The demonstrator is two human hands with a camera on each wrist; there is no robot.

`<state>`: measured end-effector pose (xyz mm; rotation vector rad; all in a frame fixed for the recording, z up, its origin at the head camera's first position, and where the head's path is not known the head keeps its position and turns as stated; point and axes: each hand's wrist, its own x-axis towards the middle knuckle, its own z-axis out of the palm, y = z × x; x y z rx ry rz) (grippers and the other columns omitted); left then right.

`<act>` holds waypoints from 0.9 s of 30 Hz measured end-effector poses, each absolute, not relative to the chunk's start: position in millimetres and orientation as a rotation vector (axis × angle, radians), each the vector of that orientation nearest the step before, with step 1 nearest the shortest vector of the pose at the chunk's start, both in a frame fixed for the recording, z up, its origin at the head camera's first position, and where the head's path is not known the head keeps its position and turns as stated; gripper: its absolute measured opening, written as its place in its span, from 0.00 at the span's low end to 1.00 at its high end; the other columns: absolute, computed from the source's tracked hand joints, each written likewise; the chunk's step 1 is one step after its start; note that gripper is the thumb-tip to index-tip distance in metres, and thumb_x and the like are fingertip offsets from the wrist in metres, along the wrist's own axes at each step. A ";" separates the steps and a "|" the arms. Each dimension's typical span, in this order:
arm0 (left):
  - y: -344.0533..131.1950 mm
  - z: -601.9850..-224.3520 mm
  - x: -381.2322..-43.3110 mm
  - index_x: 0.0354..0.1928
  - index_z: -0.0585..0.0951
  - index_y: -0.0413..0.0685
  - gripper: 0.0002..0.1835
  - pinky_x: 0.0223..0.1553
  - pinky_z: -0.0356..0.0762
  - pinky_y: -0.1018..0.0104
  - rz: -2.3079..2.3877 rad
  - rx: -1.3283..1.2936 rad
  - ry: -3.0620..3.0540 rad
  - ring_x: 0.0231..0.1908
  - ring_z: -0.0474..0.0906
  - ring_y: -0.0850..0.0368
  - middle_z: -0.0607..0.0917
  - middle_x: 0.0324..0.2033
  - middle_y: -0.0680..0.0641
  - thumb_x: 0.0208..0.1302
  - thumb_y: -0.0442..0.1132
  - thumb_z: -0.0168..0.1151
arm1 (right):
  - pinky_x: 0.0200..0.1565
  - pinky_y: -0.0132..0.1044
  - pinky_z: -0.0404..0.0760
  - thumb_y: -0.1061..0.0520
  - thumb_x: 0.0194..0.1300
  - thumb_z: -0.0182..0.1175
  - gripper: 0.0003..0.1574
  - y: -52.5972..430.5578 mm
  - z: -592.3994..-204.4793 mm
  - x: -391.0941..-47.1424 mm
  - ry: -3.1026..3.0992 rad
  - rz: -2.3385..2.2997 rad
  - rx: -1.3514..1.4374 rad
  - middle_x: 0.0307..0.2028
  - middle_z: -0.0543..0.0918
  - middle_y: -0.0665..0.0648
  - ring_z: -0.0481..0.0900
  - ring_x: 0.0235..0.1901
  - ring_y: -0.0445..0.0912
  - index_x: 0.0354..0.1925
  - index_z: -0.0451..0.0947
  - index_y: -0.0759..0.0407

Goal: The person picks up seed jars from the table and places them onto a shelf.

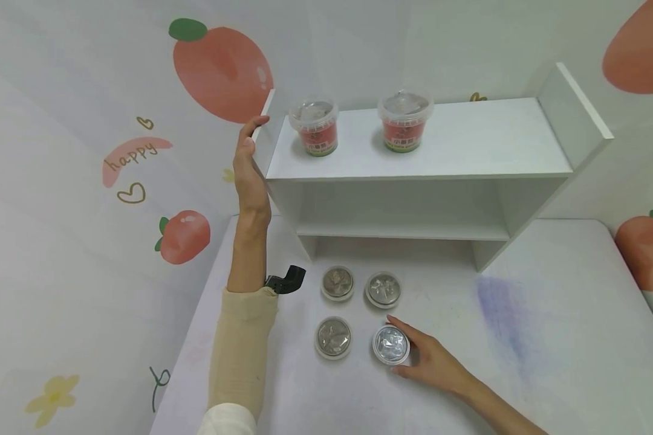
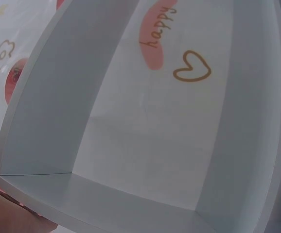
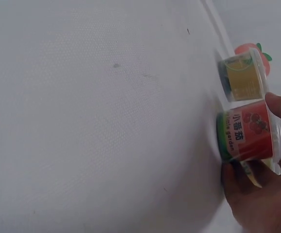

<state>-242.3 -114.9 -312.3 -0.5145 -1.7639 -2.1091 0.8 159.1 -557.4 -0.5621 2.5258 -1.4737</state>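
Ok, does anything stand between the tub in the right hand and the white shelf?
Yes: another tub stands on the table just ahead of the held tub, toward the shelf. Lifting over it should probably work.

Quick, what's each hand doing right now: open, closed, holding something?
Left hand: touching the shelf's side panel; can't tell whether it grips.
Right hand: closed around a red cup on the table.

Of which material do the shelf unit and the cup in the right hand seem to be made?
Shelf unit: probably coated board, smooth and matte white, judging by its flat panels and straight edges. Cup in the right hand: likely plastic, slightly glossy, as its rim is translucent.
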 end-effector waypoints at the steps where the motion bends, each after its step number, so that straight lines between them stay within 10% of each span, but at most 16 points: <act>1: -114.9 -312.3 -242.3 0.61 0.74 0.49 0.26 0.62 0.67 0.58 -2.104 -0.510 -1.766 0.64 0.66 0.47 0.70 0.63 0.43 0.68 0.47 0.35 | 0.65 0.48 0.66 0.55 0.47 0.79 0.61 158.3 -557.1 1.2 2.542 -1.464 -0.556 0.66 0.74 0.54 0.70 0.66 0.55 0.75 0.60 0.52; 8: -114.5 -311.6 -242.6 0.62 0.74 0.48 0.27 0.64 0.65 0.59 -2.065 -0.490 -1.780 0.65 0.65 0.46 0.71 0.62 0.46 0.68 0.46 0.35 | 0.61 0.61 0.69 0.51 0.47 0.79 0.60 154.3 -557.2 4.9 2.595 -1.448 -0.464 0.63 0.77 0.56 0.74 0.62 0.58 0.74 0.62 0.47; 27: -114.7 -310.7 -240.9 0.63 0.73 0.49 0.28 0.62 0.66 0.61 -2.061 -0.457 -1.824 0.64 0.66 0.55 0.70 0.63 0.51 0.67 0.48 0.34 | 0.64 0.57 0.66 0.46 0.46 0.79 0.52 151.4 -559.9 4.3 2.478 -1.561 -0.288 0.65 0.75 0.45 0.70 0.66 0.51 0.69 0.70 0.39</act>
